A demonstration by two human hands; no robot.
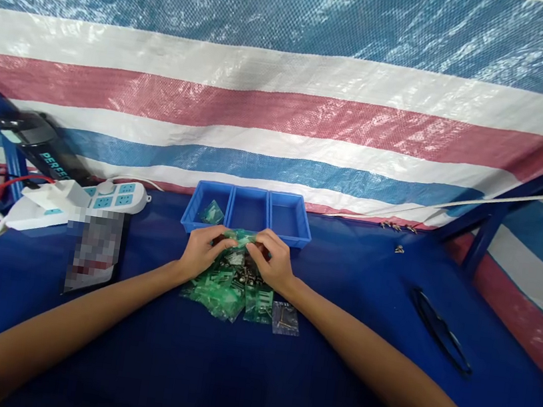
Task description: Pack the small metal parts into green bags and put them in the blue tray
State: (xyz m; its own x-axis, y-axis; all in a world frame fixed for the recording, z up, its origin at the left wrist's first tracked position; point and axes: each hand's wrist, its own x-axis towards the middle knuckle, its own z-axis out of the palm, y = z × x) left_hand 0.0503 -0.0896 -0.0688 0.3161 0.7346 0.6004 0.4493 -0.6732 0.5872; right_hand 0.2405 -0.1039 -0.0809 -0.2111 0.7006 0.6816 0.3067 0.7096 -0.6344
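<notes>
Between my two hands is a small green plastic bag (241, 235), pinched at either side. My left hand (203, 250) grips its left edge with thumb and fingers, and my right hand (271, 257) grips the right edge. Below them lies a heap of green plastic bags (218, 294) with loose metal screws (241, 273) among them. A clear bag with screws (285, 319) rests at the heap's right side. Just behind my hands stand three blue bins (250, 211); the left one holds a small green bag (212, 213).
At the left are a white power strip (121, 197), a black bottle (50, 145) and a dark flat pouch or device (95, 253), partly blurred. Glasses (440, 328) lie at the right. A few metal pieces (399, 249) sit near the back right. Striped sheeting (284, 114) hangs behind.
</notes>
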